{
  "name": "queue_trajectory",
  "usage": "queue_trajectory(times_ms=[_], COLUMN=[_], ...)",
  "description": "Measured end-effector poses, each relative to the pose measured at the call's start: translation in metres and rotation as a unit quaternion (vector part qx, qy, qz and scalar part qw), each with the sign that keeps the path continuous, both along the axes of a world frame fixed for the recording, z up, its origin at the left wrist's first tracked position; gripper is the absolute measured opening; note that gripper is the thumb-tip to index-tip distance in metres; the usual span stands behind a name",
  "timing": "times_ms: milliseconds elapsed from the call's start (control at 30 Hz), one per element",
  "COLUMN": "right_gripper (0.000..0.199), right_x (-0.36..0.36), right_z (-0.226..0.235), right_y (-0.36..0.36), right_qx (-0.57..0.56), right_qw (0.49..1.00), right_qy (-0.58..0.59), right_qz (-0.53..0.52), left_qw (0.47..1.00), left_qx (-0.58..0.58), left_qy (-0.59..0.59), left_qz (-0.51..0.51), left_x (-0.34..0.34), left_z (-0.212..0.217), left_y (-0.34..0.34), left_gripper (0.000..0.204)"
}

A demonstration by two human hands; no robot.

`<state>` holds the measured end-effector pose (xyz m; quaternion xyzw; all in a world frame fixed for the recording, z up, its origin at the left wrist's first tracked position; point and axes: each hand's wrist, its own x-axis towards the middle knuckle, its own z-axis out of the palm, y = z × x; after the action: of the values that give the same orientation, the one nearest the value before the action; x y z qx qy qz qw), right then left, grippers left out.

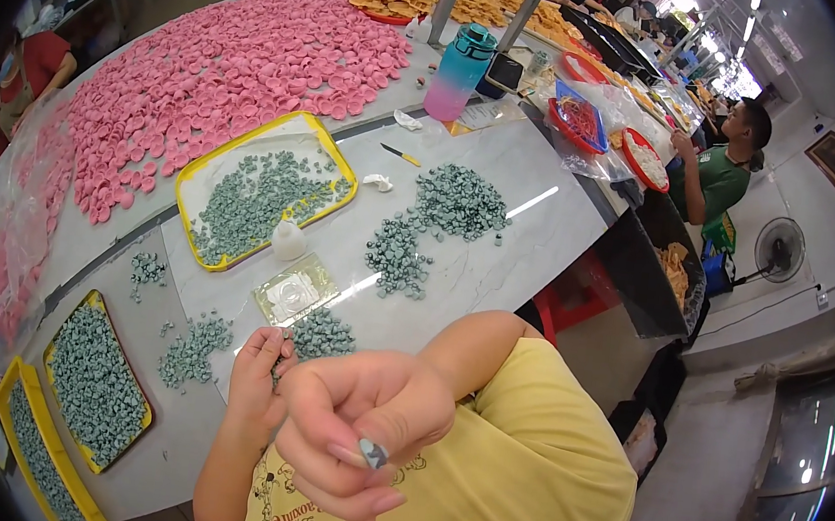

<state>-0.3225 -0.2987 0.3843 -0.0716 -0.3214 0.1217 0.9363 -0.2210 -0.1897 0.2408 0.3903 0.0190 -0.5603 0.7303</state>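
Note:
Close to the camera, my right hand pinches a small grey-green piece with a dark mark between thumb and forefinger. Behind it my left hand has its fingers closed, and what they hold is mostly hidden. Just beyond both hands lies a small pile of similar grey-green pieces. A white squeeze bottle stands next to a square clear-and-white dish. Two more piles of the pieces sit farther right on the table.
A yellow-rimmed tray of pieces lies beyond the bottle; another filled tray is at left. A knife and a blue-pink drinking bottle stand or lie farther back. Pink cup-shaped parts cover the far left. A person in green sits at right.

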Motion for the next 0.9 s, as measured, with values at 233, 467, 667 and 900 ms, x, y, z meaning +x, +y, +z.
queue_trajectory(times_ms=[233, 467, 667, 900], right_gripper=[0.010, 0.010, 0.009, 0.012], right_x=[-0.002, -0.005, -0.006, -0.011], right_z=[-0.001, 0.002, 0.000, -0.003], right_y=[-0.005, -0.005, -0.010, -0.001], right_qx=[0.003, -0.006, 0.020, 0.001], right_qw=[1.000, 0.999, 0.999, 0.998], right_qy=[-0.003, -0.041, -0.027, -0.048], right_qz=[0.011, 0.001, 0.019, -0.042], left_qw=[0.999, 0.999, 1.000, 1.000], left_qx=[-0.006, -0.001, 0.003, 0.004], left_qy=[0.031, 0.035, 0.027, 0.028], left_qz=[0.009, 0.015, 0.002, 0.009], left_x=[-0.002, -0.003, -0.003, -0.007], left_z=[-0.001, 0.000, 0.002, -0.001], left_y=[0.001, 0.000, 0.000, -0.001], left_gripper=[0.011, 0.011, 0.010, 0.011])
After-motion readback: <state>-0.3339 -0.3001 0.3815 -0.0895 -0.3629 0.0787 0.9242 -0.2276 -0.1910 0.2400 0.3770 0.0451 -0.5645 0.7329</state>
